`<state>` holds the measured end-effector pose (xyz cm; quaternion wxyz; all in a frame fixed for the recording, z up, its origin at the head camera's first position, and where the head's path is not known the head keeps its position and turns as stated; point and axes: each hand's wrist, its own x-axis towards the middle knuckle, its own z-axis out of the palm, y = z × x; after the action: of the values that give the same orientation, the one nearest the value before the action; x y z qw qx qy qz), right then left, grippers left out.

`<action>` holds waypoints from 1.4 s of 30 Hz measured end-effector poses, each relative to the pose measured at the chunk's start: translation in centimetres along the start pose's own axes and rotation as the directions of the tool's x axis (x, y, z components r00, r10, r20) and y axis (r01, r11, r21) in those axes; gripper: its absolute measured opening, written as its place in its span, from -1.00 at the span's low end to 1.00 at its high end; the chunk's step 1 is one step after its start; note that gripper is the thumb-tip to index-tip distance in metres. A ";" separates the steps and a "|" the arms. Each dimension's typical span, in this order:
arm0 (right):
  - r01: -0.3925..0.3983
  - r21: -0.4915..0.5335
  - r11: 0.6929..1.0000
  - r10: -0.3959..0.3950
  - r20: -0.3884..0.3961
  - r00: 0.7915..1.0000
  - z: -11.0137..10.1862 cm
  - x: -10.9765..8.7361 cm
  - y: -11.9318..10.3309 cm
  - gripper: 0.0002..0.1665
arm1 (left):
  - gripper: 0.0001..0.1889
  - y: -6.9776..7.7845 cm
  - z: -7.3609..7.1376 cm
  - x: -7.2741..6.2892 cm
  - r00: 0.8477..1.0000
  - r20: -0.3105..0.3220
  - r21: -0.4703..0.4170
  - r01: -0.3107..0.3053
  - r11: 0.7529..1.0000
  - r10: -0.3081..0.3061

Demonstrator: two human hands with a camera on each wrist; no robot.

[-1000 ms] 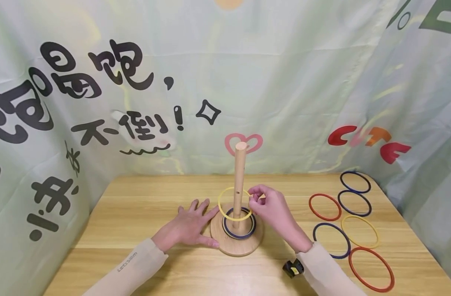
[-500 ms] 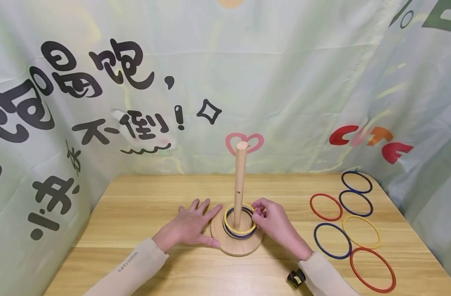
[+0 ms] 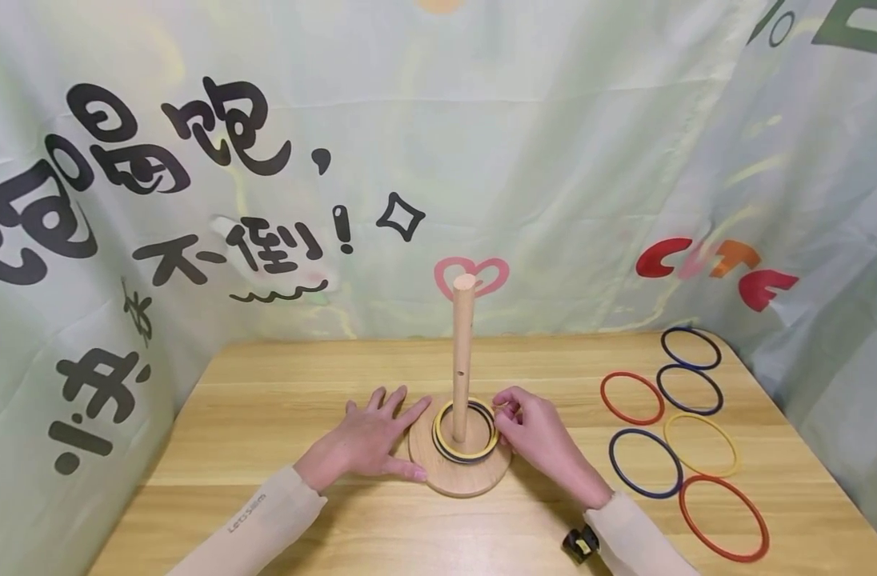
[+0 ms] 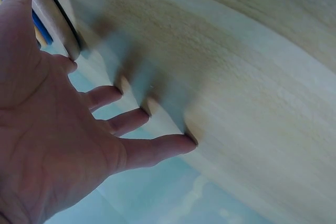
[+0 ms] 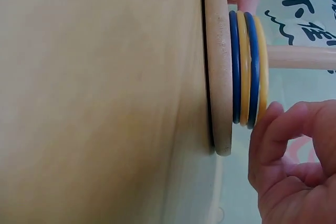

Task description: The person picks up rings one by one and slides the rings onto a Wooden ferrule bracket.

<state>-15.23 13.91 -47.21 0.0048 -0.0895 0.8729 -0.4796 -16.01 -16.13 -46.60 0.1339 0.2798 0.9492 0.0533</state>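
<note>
On the worktop [image 3: 280,384], my left hand [image 3: 366,440] lies spread at the base's [image 3: 466,483] left edge; my right hand [image 3: 535,428] pinches the top yellow ring [image 5: 264,66] toward the base's right edge.

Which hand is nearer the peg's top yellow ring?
Right. The right hand touches the yellow ring; the left hand is farther, at the edge of the wooden base.

Yellow ring [image 5: 264,77] lowered, atop blue ring [image 5: 255,66]

Wooden table [image 3: 410,540] bears pegged base [image 3: 462,480] and six loose rings [image 3: 681,478]
</note>
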 end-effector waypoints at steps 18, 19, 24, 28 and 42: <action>0.033 -0.296 0.955 -0.058 -0.076 0.995 -8.1 -5.6 2.0 -0.78 | 0.24 0.1 -0.1 -0.1 1.000 -0.006 0.007 -0.003 1.000 0.003; 0.014 -0.332 0.943 -0.035 -0.058 0.998 -8.6 -5.8 2.3 -0.76 | 0.23 0.1 -0.1 -0.1 1.000 -0.006 0.006 -0.002 1.000 0.002; -0.029 -0.487 0.873 0.039 0.011 0.999 -10.4 -6.4 4.1 -0.74 | 0.23 0.1 -0.1 -0.1 1.000 -0.005 0.010 -0.003 1.000 0.003; -0.046 -0.547 0.836 0.081 0.039 0.996 -11.1 -6.7 5.0 -0.68 | 0.23 0.1 0.0 -0.1 1.000 -0.005 0.014 -0.008 1.000 0.008; -0.053 -0.525 0.849 0.095 0.053 0.994 -11.0 -7.1 5.3 -0.65 | 0.23 0.0 0.0 -0.1 1.000 -0.008 0.021 -0.010 1.000 0.010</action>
<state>-10.08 27.03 -46.32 0.0321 -0.0721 0.9723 -0.2199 -15.96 -16.17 -46.63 0.1269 0.2857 0.9488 0.0451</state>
